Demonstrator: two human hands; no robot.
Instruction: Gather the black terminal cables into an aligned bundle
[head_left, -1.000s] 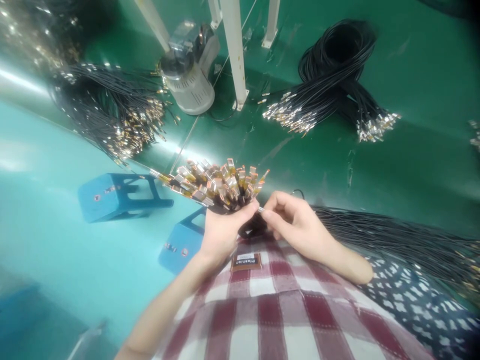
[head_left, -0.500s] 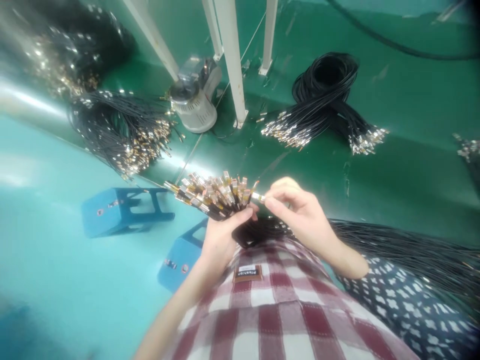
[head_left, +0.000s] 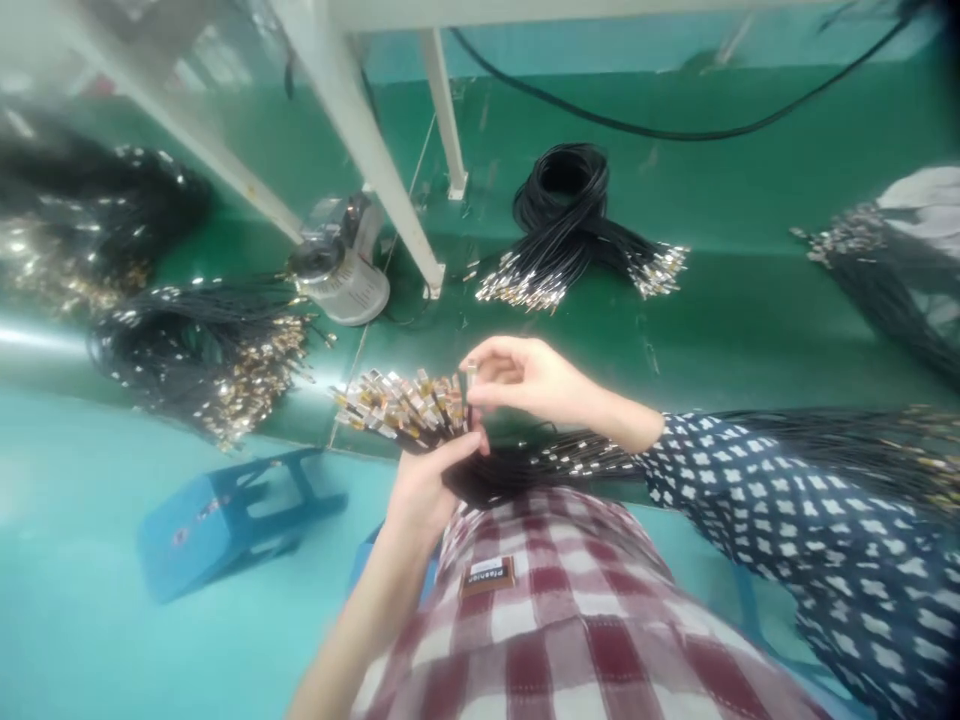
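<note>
My left hand [head_left: 422, 492] is closed round a thick bundle of black cables [head_left: 405, 408] whose gold and silver metal connectors fan out to the upper left. My right hand [head_left: 525, 380] is raised just above the bundle's right side, its thumb and fingers pinched on a single connector [head_left: 470, 372] that stands upright. The black wires of the bundle [head_left: 570, 460] trail off to the right, across my lap and over my dotted right sleeve.
Coiled black cable bundles with metal ends lie on the green bench at centre back [head_left: 570, 230], at left [head_left: 202, 350] and far right [head_left: 885, 260]. A round grey device [head_left: 337, 270] stands by white frame legs [head_left: 360, 150]. Blue stools [head_left: 225, 520] stand on the floor below.
My right hand has lifted and moved left, drawing one connector up out of the bundle. My view has tilted up and swung right, so the bench now sits lower and further left.
</note>
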